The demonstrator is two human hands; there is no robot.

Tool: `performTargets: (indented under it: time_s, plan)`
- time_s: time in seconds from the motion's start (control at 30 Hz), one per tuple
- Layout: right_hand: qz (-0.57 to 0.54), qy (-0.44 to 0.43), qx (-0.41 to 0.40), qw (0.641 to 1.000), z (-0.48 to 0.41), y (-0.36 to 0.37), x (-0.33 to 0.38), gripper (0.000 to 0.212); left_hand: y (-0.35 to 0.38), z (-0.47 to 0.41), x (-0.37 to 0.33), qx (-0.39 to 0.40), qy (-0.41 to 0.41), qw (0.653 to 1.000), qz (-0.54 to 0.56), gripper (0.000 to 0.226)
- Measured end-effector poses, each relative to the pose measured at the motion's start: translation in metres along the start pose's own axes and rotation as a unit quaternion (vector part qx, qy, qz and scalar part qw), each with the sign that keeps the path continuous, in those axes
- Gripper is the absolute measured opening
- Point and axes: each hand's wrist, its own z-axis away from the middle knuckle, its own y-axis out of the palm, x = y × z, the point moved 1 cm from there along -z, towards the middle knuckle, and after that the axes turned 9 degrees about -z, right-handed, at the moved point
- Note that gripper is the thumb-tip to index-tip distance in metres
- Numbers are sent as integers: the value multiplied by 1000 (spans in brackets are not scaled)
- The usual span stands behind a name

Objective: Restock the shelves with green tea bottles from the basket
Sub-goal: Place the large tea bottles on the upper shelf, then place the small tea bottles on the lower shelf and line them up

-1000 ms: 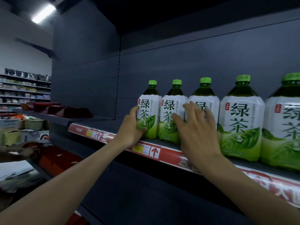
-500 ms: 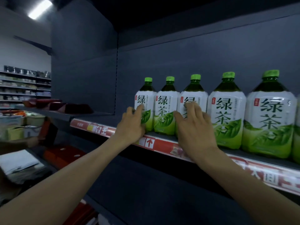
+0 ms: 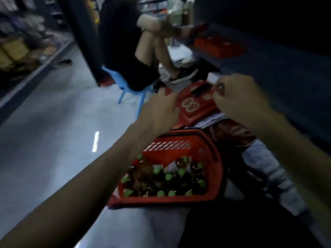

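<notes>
Head view: left hand (image 3: pixel 159 109) and right hand (image 3: pixel 240 102) hover empty, relaxed, above red basket (image 3: pixel 170 145), likely to fetch green tea bottles (image 3: pixel 168 177).

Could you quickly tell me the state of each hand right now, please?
Left hand: open, holding nothing, above the basket.
Right hand: open, fingers loosely curled, nothing in it.
</notes>
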Motion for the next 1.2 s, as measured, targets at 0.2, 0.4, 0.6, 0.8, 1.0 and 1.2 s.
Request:
performTargets:
  time_s: [0.2,0.4,0.6,0.8,1.0,1.2]
  plan:
    - [-123,135,213,960,28,183,-8,16,122,90,100,210,-133,966,70,28]
    - [-159,284,339,883,88,292,-50,21,228,134,118,372,-267,859,229,32]
    - [-157,307,433,833,113,347,-77,56,292,132,108,386,-271,837,278,71]
    - [-137,302,392,858,106,377,-84,56,325,107,102,368,-324,811,318,69]
    - [35,249,443,860,105,395,-83,57,350,112,88,318,-338,835,295,66]
    - [14,276,418,865,108,404,-83,48,347,117,97,299,-305,853,299,69]
